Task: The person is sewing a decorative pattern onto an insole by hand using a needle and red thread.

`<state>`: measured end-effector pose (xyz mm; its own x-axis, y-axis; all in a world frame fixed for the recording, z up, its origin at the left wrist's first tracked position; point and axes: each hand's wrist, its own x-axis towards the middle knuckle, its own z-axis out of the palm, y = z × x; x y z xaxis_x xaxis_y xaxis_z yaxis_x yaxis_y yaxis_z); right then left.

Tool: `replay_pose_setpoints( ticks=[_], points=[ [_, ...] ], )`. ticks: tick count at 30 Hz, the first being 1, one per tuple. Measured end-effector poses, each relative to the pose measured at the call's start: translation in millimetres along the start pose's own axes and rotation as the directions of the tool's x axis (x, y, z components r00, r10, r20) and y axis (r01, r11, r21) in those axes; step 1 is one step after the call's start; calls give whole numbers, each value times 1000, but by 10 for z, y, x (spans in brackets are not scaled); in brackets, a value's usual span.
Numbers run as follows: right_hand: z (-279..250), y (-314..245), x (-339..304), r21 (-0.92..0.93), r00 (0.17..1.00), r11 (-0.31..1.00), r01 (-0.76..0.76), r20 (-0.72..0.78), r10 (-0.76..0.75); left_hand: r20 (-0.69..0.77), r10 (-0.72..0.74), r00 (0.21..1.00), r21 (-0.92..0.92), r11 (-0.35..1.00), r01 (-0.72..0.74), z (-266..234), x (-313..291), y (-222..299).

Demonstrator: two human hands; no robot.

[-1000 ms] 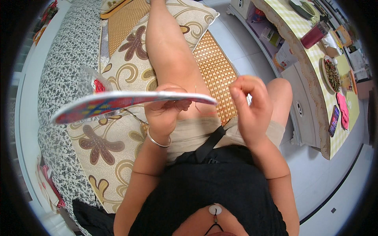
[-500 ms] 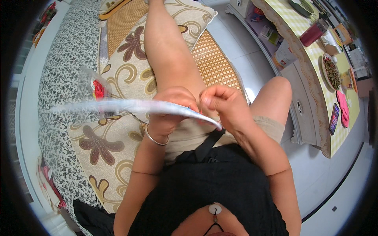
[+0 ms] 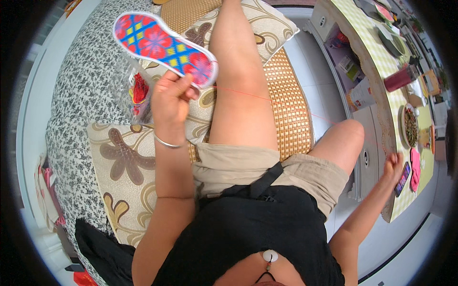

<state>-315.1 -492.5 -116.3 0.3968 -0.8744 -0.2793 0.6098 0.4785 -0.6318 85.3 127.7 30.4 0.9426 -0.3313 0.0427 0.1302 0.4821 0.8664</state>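
Observation:
My left hand (image 3: 172, 97) is closed on the heel end of an embroidered insole (image 3: 160, 44). Its face carries red flowers, blue bands and yellow diamonds inside a white edge. A thin red thread (image 3: 243, 93) leaves the heel edge and stretches across my legs toward the far right. My right hand (image 3: 394, 164), fingers pinched together, is out there beside the table edge, with the faint thread leading to it. Whether a needle sits between those fingers is too small to see. Near my left wrist lies a clear plastic bag (image 3: 138, 93) with red thread inside.
Patterned cushions (image 3: 126, 155) and a woven mat (image 3: 288, 102) lie under and around my legs. On the right, a checked-cloth table (image 3: 398, 202) holds a phone (image 3: 403, 180), a pink cloth (image 3: 415, 171), a plate of food (image 3: 409, 126) and a dark red bottle (image 3: 400, 77).
My hands were together over my lap with the insole edge-on. The left has lifted it forward, patterned face showing; the right has swung far out to the right, drawing the thread taut.

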Motion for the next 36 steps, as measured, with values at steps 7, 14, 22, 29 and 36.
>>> replay_pose_setpoints(
  ticks=[7,14,22,29,36],
  points=[
    [-438,-467,-37,-303,852,858,414,-204,-483,-67,52,996,205,978,-37,118,-52,-65],
    [1747,1220,-1383,-450,969,871,197,227,-102,130,-104,986,311,949,58,711,-300,-287],
    [2773,2310,-2697,-559,688,738,379,704,180,274,-242,931,8,968,250,781,-406,-402],
    [3145,2426,-3142,-149,197,495,856,979,-46,690,51,722,-548,688,476,572,-282,-805],
    [3194,2541,-3225,-52,163,487,872,969,-188,684,84,724,-606,618,500,640,-323,-874]
  ],
)
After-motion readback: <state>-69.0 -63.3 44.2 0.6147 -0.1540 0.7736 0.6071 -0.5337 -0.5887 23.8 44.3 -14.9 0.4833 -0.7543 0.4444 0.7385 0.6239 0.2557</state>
